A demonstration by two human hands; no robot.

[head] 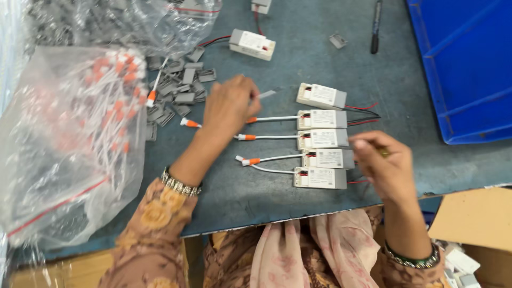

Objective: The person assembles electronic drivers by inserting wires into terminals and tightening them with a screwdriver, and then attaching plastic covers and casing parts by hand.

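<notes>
Just left of my right hand (385,166), fingers curled on something small I couldn't make out, lay five white driver boxes (323,140) in a row. Farther off, my left hand (230,104) pinched a small grey clip (266,94); beyond its fingers, a grey clip pile (180,88).

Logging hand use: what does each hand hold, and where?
Left hand pinches a small grey strip by one end. Right hand pinches something small and brownish; too blurred to identify.
</notes>
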